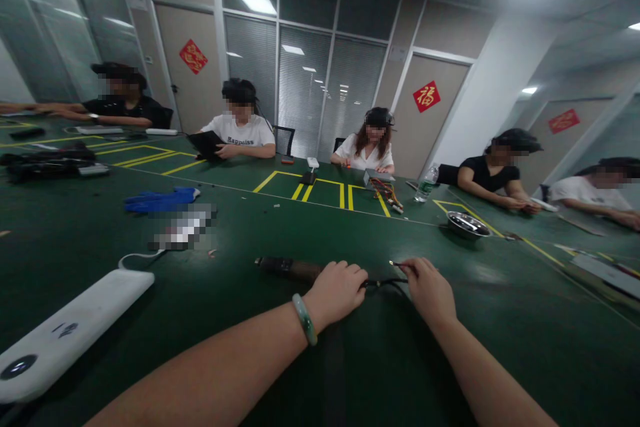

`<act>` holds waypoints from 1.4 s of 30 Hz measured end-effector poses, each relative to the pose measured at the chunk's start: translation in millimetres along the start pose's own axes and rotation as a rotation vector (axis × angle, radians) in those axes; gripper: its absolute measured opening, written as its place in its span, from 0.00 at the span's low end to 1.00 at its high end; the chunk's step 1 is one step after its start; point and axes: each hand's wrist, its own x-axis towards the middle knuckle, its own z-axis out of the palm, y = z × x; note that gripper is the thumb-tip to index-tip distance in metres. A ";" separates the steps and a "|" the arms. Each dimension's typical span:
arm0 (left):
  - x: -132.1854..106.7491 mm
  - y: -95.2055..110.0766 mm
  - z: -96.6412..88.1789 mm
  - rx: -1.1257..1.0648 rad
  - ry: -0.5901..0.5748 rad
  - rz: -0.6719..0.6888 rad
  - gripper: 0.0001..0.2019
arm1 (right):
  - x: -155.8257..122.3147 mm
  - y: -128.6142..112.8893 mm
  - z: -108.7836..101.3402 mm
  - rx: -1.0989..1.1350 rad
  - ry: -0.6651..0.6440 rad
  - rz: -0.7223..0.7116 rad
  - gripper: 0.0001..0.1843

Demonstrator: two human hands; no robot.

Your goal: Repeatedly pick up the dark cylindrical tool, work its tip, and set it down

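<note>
What looks like a corded electric screwdriver [295,269] lies on the green table, its dark barrel and metal tip pointing left. My left hand [338,287], with a jade bangle [305,319] at the wrist, is closed over its rear end, where a black cord [384,282] comes out. Just to the right, my right hand [429,288] pinches a thin dark cable end [396,263] with a small shiny tip between thumb and fingers. The black cord runs beneath the right hand, partly hidden by it.
A white power bank [75,333] with a cable leads to a pixelated device [185,228] at left. Blue gloves [161,200], a metal bowl [467,225], a water bottle [427,183] and a power supply with wires [379,179] lie farther off. Several people sit opposite.
</note>
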 end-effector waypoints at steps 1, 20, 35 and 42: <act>0.0 1.2 -0.3 -0.001 0.004 -0.004 0.10 | 4.3 0.3 2.0 0.025 -0.004 -0.019 0.11; 5.6 -0.9 -6.6 -0.080 0.021 -0.043 0.07 | -23.7 -29.3 -4.6 0.239 -0.205 -0.171 0.05; 13.9 7.0 -0.6 0.021 -0.007 0.061 0.05 | -23.4 -35.7 2.1 0.121 -0.177 -0.236 0.05; 12.1 4.0 -1.2 -0.037 -0.002 0.045 0.05 | -25.1 -34.0 1.7 0.118 -0.178 -0.236 0.05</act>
